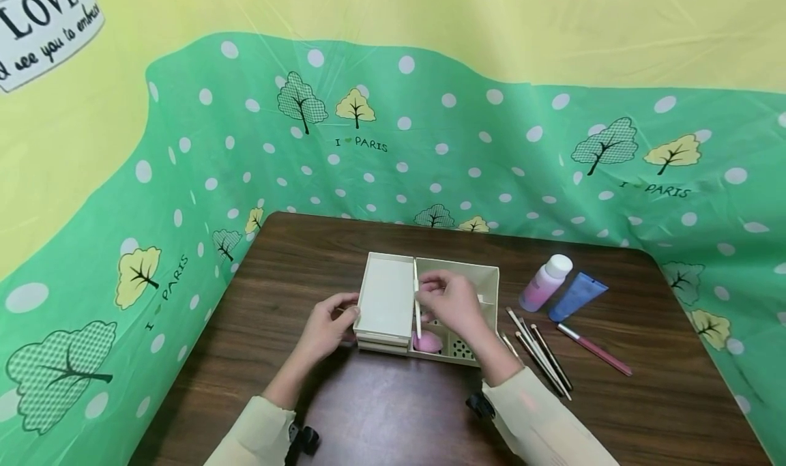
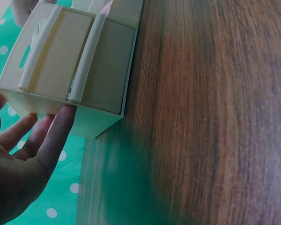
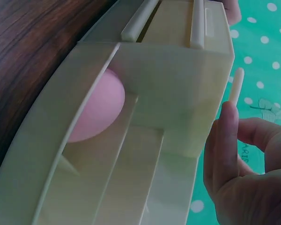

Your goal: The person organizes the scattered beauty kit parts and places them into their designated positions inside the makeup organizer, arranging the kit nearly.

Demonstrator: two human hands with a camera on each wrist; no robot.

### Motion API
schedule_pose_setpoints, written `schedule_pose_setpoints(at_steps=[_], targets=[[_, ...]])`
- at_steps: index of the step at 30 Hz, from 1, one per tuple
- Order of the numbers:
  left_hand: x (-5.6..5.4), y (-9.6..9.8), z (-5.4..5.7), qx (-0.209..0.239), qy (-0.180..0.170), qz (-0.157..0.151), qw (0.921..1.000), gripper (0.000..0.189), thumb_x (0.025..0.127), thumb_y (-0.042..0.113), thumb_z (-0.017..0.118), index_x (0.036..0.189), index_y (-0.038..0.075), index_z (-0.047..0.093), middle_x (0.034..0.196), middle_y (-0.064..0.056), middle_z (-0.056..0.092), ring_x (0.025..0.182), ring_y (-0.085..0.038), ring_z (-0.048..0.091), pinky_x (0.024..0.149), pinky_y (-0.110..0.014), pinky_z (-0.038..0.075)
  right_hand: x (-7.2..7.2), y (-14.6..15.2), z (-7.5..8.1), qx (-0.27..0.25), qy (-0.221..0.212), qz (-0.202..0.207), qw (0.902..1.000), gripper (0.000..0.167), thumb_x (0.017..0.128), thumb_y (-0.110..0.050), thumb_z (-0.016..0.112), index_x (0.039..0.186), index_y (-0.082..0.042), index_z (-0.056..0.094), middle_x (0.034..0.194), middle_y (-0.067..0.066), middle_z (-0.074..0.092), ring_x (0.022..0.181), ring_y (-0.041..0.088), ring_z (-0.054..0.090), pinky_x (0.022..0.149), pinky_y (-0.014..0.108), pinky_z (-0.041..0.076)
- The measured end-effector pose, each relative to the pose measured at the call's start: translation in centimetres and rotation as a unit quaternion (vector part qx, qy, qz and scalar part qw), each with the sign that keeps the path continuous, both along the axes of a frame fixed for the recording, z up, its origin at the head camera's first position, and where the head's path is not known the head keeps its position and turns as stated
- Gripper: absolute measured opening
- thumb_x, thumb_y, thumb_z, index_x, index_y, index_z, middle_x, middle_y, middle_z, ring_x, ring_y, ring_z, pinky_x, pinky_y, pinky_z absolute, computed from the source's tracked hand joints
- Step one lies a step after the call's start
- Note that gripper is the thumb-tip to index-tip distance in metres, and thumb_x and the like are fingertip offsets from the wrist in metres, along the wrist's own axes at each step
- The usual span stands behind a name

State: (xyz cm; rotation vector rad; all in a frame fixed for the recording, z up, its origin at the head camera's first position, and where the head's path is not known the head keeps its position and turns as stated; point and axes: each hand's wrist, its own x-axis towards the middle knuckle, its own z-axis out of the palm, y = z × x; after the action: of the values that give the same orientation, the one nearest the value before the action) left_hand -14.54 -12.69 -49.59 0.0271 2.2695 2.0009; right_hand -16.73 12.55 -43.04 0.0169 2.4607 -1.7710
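A cream desktop organizer (image 1: 457, 270) stands on the table, with a drawer block (image 1: 387, 295) on its left and open compartments on its right. Against the left side of the drawer block, my left hand (image 1: 328, 326) rests its fingertips, fingers (image 2: 56, 136) fairly straight and spread. My right hand (image 1: 453, 304) is over the open compartments and pinches a thin white stick (image 1: 418, 316) between thumb and fingers. One rounded end of that stick (image 3: 236, 85) pokes out past the fingertips. A pink egg-shaped makeup sponge (image 3: 100, 108) lies in the near compartment beside the drawers.
Right of the organizer lie several makeup brushes (image 1: 540, 353) and a pink-handled brush (image 1: 595, 348). Behind them are a pink-and-white bottle (image 1: 545, 283) with a white cap and a blue tube (image 1: 577, 297). A green and yellow patterned cloth (image 1: 368, 179) hangs around the dark wooden table (image 1: 368, 404).
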Motion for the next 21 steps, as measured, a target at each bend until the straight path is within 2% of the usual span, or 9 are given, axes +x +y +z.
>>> schedule_pose_setpoints(at_steps=[5,12,18,21], targets=[[0.0,0.0,0.1,0.004,0.001,-0.003,1.0000,0.033,0.098,0.006,0.064,0.130,0.001,0.067,0.104,-0.016,0.065,0.075,-0.018,0.064,0.060,-0.049,0.067,-0.3,-0.8,0.3,0.014,-0.014,-0.016,0.9997,0.033,0.084,-0.001,0.072,0.118,0.001,0.070,0.099,0.015,0.070,0.057,0.022,0.070,0.055,0.036,0.066],[0.0,-0.1,0.0,0.001,0.005,-0.006,1.0000,0.032,0.098,0.006,0.063,0.129,0.000,0.067,0.102,-0.016,0.065,0.073,-0.017,0.064,0.060,-0.049,0.067,-0.7,-1.3,0.3,0.028,-0.016,-0.025,0.9992,0.032,0.084,-0.001,0.070,0.115,0.002,0.070,0.095,0.014,0.070,0.058,0.031,0.071,0.056,0.039,0.067],[0.1,-0.1,0.0,0.000,0.002,-0.004,1.0000,0.032,0.098,0.006,0.063,0.128,-0.001,0.067,0.101,-0.015,0.065,0.072,-0.016,0.064,0.061,-0.051,0.067,-0.9,-1.6,-0.2,0.061,-0.003,-0.024,0.9979,0.035,0.081,0.003,0.063,0.116,0.004,0.069,0.088,0.011,0.067,0.049,0.020,0.067,0.049,0.033,0.064],[0.1,-0.1,-0.1,0.001,0.001,-0.003,1.0000,0.032,0.098,0.006,0.063,0.129,-0.001,0.067,0.102,-0.016,0.065,0.073,-0.016,0.064,0.061,-0.051,0.067,-0.9,-1.6,-0.2,0.064,-0.004,-0.026,0.9976,0.035,0.081,0.003,0.065,0.116,0.003,0.069,0.088,0.011,0.067,0.048,0.017,0.065,0.049,0.032,0.064]])
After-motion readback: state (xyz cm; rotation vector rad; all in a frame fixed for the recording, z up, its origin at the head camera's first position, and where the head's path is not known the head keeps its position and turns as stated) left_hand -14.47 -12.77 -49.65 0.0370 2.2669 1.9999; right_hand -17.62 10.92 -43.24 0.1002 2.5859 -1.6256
